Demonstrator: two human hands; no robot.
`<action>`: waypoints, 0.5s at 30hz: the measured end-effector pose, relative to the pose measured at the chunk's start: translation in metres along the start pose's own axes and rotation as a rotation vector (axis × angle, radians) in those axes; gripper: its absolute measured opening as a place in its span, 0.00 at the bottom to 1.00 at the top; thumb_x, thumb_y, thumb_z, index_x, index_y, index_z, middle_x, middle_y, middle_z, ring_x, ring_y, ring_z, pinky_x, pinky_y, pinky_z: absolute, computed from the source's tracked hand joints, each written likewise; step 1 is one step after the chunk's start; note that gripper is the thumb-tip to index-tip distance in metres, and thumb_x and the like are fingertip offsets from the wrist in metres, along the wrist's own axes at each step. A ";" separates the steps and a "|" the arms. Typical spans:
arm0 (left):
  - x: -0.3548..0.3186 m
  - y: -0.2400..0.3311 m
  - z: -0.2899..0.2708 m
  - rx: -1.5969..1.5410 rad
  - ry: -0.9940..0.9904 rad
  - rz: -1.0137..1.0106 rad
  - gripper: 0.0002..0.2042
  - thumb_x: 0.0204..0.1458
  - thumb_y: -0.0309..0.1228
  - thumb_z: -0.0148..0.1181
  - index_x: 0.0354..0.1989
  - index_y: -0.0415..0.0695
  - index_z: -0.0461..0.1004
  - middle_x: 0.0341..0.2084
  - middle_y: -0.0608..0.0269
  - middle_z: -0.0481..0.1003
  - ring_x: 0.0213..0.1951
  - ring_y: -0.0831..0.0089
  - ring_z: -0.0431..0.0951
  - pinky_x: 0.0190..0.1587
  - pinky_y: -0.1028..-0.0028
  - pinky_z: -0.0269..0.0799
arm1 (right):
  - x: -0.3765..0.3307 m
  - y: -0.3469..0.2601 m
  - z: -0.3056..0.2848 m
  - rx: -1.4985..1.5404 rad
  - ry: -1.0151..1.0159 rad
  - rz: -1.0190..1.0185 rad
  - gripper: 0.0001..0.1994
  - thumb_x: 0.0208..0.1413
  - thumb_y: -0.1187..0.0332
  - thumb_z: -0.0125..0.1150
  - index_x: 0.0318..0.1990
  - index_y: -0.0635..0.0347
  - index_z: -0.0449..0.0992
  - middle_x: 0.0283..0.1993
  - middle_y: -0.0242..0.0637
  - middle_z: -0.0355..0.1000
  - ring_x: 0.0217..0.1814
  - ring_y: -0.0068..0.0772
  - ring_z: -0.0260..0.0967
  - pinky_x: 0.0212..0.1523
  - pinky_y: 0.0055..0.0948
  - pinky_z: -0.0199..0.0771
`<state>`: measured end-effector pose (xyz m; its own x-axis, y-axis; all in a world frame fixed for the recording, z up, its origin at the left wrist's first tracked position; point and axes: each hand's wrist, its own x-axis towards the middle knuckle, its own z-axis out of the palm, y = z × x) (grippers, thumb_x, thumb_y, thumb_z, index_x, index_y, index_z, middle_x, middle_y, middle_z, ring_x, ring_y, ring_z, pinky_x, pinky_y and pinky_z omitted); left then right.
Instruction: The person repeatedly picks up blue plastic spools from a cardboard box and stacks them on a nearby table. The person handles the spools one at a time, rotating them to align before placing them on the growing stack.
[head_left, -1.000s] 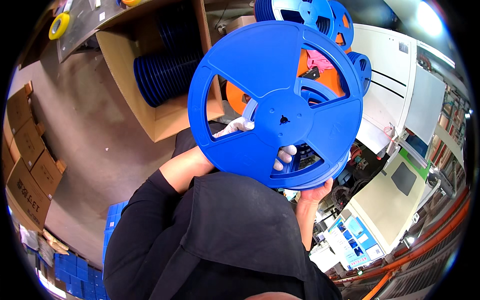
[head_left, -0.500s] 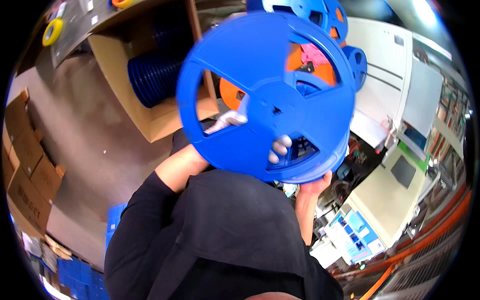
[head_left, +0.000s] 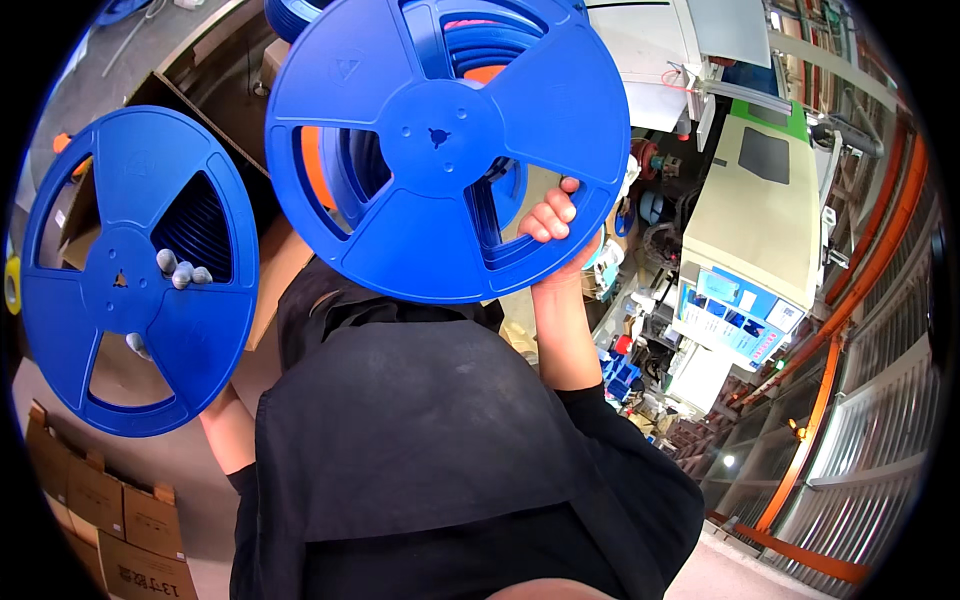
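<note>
Reels fill both of your hands: 2 blue plastic ones, held up apart from each other. Your left hand point(head_left: 170, 290), in a pale glove, grips the left reel point(head_left: 135, 270) with its fingers point(head_left: 182, 270) hooked through a spoke opening near the hub; the rest of that hand is hidden behind the flange. Your right hand point(head_left: 555, 225) is bare and holds the right reel point(head_left: 445, 140) by its lower right rim, fingers point(head_left: 548, 218) curled through an opening onto the front face. Behind the right reel you can see more stacked blue and orange reels point(head_left: 480, 50). A cardboard box point(head_left: 270, 275) sits between the 2 reels, and brown cartons point(head_left: 95, 505) lie at lower left.
</note>
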<state>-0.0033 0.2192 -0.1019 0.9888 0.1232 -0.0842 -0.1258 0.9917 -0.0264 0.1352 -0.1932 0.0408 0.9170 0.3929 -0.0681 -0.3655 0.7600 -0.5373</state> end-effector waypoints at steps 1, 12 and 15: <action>-0.001 -0.001 0.003 0.012 -0.037 0.029 0.39 0.43 0.41 0.69 0.62 0.41 0.56 0.53 0.49 0.65 0.52 0.62 0.70 0.61 0.61 0.62 | 0.004 0.003 0.003 0.026 -0.008 0.014 0.27 0.54 0.59 0.63 0.57 0.64 0.64 0.37 0.35 0.69 0.36 0.31 0.70 0.40 0.34 0.73; 0.022 -0.057 0.070 0.994 0.419 -0.018 0.34 0.42 0.27 0.62 0.62 0.41 0.61 0.50 0.53 0.71 0.47 0.69 0.73 0.54 0.71 0.67 | 0.030 0.023 0.051 -0.032 0.180 0.125 0.30 0.50 0.58 0.69 0.56 0.62 0.63 0.36 0.27 0.61 0.34 0.21 0.60 0.39 0.25 0.63; 0.034 -0.076 0.074 1.405 0.253 -0.061 0.34 0.40 0.25 0.63 0.62 0.46 0.63 0.51 0.54 0.71 0.51 0.71 0.71 0.55 0.72 0.66 | 0.040 0.040 0.056 -0.152 0.270 0.228 0.29 0.48 0.54 0.69 0.52 0.61 0.66 0.35 0.27 0.61 0.33 0.21 0.59 0.35 0.24 0.63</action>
<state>0.0459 0.1507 -0.0286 0.9302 0.2184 -0.2950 0.2458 0.2263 0.9425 0.1481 -0.1180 0.0635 0.8314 0.3767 -0.4084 -0.5555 0.5758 -0.5998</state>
